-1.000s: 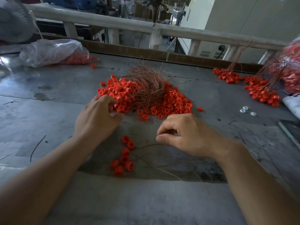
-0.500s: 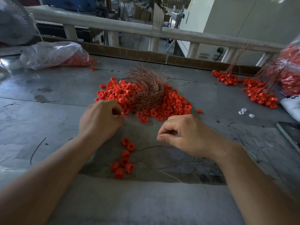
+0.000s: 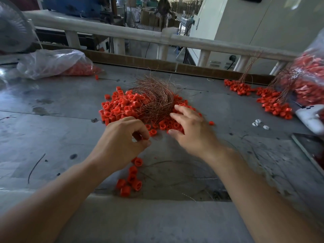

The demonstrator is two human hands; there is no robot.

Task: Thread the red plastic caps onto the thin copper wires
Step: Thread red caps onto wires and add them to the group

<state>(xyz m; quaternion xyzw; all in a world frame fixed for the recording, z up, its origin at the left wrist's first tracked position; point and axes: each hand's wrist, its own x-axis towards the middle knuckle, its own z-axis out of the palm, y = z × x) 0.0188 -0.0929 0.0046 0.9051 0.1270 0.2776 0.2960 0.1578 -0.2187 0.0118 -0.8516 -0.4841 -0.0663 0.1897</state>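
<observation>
blurry right hand [image 3: 191, 130], edge-cropped bag [image 3: 308, 81]

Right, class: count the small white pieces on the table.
3 small white pieces, on the table right of the red cap pile: two side by side, one just right of them. Others may be hidden.

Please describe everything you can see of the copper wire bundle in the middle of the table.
The wire bundle is a loose, nest-like tangle of many thin copper-coloured strands, with stray ends sticking up. It lies on a heap of red caps on the grey table. The right hand, fingers spread, is at its right edge; whether it touches is unclear.
</observation>
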